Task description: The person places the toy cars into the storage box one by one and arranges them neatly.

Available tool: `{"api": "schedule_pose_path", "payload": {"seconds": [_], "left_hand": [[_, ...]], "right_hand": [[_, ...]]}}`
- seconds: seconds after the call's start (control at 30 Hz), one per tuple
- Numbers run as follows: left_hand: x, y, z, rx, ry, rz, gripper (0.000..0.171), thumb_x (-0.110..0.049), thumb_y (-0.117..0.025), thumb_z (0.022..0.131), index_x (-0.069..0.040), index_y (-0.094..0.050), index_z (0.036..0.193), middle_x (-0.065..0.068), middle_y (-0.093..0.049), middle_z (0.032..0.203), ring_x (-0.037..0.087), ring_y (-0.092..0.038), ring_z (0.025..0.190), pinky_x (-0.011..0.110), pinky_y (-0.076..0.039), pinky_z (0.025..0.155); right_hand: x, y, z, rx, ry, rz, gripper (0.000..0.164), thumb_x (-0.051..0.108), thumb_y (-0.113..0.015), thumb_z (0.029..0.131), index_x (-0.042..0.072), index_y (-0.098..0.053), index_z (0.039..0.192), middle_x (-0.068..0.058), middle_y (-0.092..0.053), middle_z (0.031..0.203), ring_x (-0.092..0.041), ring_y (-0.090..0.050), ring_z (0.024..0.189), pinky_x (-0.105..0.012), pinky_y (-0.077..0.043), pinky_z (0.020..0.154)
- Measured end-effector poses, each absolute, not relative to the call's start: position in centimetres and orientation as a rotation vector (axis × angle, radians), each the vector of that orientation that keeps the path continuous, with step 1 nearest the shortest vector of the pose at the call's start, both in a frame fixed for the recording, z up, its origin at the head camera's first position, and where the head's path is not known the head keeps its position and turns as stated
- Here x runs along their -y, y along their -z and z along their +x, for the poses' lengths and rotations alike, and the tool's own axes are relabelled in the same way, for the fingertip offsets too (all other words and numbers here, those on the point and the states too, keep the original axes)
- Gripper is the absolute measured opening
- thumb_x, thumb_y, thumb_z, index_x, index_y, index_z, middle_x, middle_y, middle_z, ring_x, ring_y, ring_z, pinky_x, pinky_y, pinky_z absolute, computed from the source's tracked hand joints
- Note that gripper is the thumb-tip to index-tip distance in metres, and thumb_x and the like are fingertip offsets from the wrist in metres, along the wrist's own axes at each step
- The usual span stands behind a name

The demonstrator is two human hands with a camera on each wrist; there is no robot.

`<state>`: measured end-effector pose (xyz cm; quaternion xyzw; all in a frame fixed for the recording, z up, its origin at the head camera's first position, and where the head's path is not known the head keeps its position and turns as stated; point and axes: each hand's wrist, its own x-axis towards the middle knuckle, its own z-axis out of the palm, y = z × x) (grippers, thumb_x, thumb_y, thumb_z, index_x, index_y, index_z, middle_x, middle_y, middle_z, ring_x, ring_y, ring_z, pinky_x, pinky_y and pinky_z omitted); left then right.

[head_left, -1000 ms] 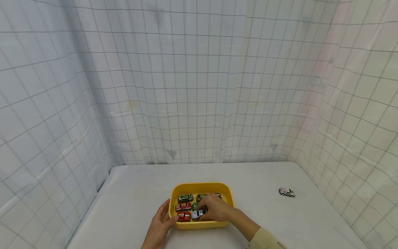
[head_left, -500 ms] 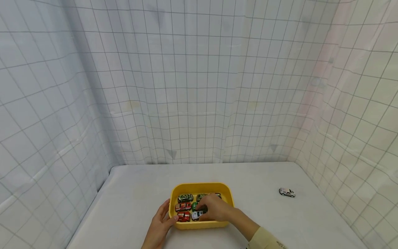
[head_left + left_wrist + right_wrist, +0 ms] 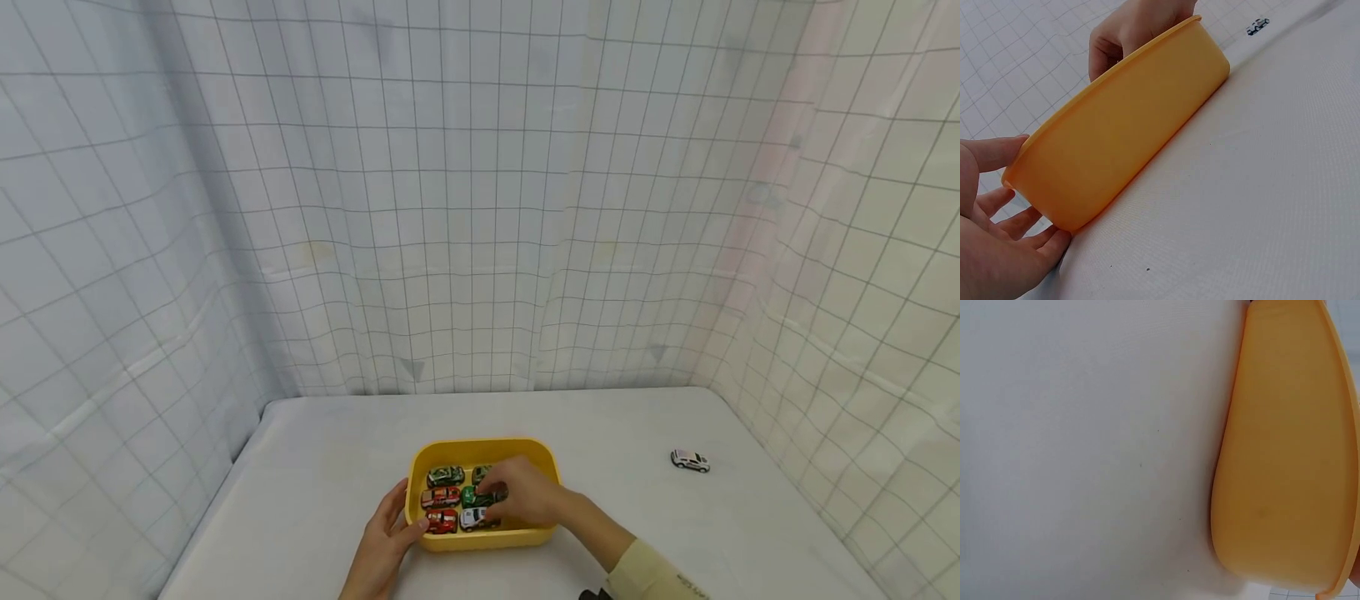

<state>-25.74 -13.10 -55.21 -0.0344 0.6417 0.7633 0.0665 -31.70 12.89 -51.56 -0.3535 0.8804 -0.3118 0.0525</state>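
A yellow plastic tray (image 3: 491, 542) holds several toy cars in rows. My left hand (image 3: 381, 543) grips its left end, thumb over the rim and fingers against the outer wall, as the left wrist view also shows. Over the tray's right half hovers my right hand (image 3: 528, 493), thumb and forefinger spread apart above a green toy car (image 3: 474, 497) and a white toy car (image 3: 472, 520). Two red toy cars (image 3: 442, 522) lie near the left thumb, with a camouflage car (image 3: 446, 476) behind them. The right hand hides part of the tray.
Another white toy car (image 3: 690, 461) stands on the white-covered table (image 3: 622, 433), to the right of the tray. White cloth walls with a grid pattern (image 3: 480, 250) enclose the table at the back and both sides.
My right hand has risen slightly and its fingers have spread off the white car, so more of the white and green cars shows. The left hand stays on the tray.
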Motion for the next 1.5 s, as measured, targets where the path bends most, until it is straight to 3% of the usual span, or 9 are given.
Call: {"api": "schedule_pose_path", "payload": {"seconds": [0.57,1.1,1.5], "left_hand": [[13.0,55.2,-25.9,-1.949,-2.287,-0.109,0.093,-0.003,-0.075,0.094,0.000,-0.014,0.164,0.034,-0.008,0.166,0.056,-0.019,0.147,0.058,-0.040,0.112],[13.1,55.4,-25.9,-1.967,-2.284,-0.106,0.093,-0.002,-0.076,0.093,0.000,-0.016,0.164,0.034,-0.009,0.165,0.057,-0.019,0.147,0.058,-0.041,0.111],[13.1,55.1,-25.5,-1.956,-2.304,-0.079,0.093,-0.003,-0.077,0.093,0.001,-0.017,0.163,0.034,-0.012,0.165,0.056,-0.019,0.147,0.055,-0.044,0.110]], "right_hand": [[-16.5,50.3,-32.1,-2.709,1.014,-1.082,0.028,0.011,-0.086,0.086,0.002,-0.079,0.111,-0.006,-0.076,0.108,-0.019,-0.072,0.097,-0.029,-0.060,0.085],[-20.4,49.7,-32.2,-2.798,1.055,-0.976,0.030,0.013,-0.086,0.086,-0.001,-0.077,0.112,-0.011,-0.074,0.107,-0.033,-0.069,0.098,-0.035,-0.060,0.088],[-23.1,49.5,-32.2,-2.872,1.058,-0.909,0.029,0.014,-0.086,0.087,0.000,-0.077,0.111,-0.009,-0.074,0.108,-0.030,-0.069,0.098,-0.040,-0.060,0.089]]}}
